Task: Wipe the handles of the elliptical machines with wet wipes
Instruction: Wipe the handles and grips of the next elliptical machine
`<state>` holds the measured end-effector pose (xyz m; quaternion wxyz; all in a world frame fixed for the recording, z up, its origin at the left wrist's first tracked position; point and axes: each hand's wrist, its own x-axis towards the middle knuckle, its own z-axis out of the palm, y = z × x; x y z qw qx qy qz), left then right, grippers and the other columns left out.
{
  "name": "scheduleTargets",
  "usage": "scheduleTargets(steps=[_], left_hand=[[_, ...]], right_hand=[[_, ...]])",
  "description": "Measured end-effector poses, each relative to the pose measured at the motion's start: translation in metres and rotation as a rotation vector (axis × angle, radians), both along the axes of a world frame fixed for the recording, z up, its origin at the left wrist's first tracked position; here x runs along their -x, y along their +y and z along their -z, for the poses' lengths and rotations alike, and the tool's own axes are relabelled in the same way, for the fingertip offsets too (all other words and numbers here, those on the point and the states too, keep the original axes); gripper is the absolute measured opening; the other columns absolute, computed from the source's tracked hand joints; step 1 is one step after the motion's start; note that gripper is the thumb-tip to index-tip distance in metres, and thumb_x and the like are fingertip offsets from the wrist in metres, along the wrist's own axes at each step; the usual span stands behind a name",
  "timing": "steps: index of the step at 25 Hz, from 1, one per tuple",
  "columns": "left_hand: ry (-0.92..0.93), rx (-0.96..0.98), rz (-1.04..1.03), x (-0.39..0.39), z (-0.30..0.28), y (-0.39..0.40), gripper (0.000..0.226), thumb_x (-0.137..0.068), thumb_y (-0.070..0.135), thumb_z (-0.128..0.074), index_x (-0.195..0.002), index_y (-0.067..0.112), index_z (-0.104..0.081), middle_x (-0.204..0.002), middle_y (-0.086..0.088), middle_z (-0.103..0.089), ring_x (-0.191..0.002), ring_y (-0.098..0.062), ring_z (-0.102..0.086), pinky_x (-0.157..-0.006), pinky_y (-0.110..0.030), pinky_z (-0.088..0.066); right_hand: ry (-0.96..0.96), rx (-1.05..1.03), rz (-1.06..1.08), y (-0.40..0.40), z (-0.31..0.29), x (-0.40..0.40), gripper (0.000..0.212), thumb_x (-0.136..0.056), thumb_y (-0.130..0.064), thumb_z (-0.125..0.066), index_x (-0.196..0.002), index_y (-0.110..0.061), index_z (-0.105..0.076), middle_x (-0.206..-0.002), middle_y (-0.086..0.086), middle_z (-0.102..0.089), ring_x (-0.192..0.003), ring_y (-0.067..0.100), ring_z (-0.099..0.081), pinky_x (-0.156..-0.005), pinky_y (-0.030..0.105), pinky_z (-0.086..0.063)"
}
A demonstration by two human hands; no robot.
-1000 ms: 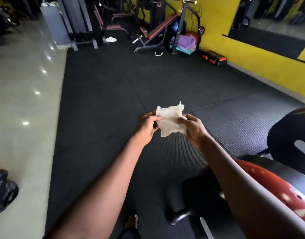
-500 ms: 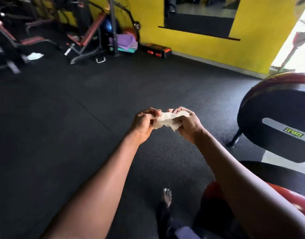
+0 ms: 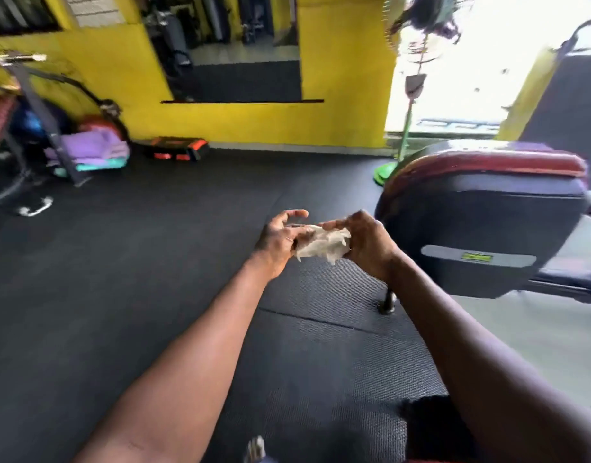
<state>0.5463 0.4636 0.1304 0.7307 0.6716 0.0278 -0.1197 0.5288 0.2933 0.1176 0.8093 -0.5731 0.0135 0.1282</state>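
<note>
Wiping has not begun, we judge: our left hand (image 3: 280, 240) and right hand (image 3: 367, 243) both grip the crumpled wet wipe (image 3: 322, 249) between them; no elliptical handle is within reach.

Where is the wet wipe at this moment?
In the head view, near centre: the wipe is bunched between the left hand and right hand, above the black mat.

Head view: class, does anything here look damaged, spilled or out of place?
Little stands out. The wet wipe is crumpled and looks frayed at its lower edge, bunched between the left hand and right hand. Nothing looks spilled.
</note>
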Motion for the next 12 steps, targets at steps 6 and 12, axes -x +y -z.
scheduleTargets(steps=[6, 12], left_hand=[[-0.042, 0.064, 0.36, -0.15, 0.006, -0.131, 0.024, -0.084, -0.002, -0.067, -0.099, 0.015, -0.061, -0.085, -0.005, -0.067, -0.064, -0.013, -0.065, -0.06, -0.025, -0.055], [-0.022, 0.129, 0.741, -0.254, -0.012, -0.304, 0.022, -0.085, -0.007, -0.062, -0.096, 0.013, -0.062, -0.078, 0.0, -0.067, -0.062, -0.01, -0.064, -0.057, -0.022, -0.053]], right_hand=[[-0.044, 0.284, 0.427, -0.11, -0.005, -0.096, 0.038, -0.084, 0.004, -0.063, -0.122, 0.005, -0.056, -0.084, 0.015, -0.064, -0.055, 0.01, -0.06, -0.05, 0.017, -0.048], [-0.019, 0.26, 0.833, -0.243, -0.028, -0.134, 0.026, -0.082, 0.0, -0.068, -0.107, -0.006, -0.063, -0.077, 0.004, -0.067, -0.056, 0.012, -0.061, -0.049, 0.022, -0.051]])
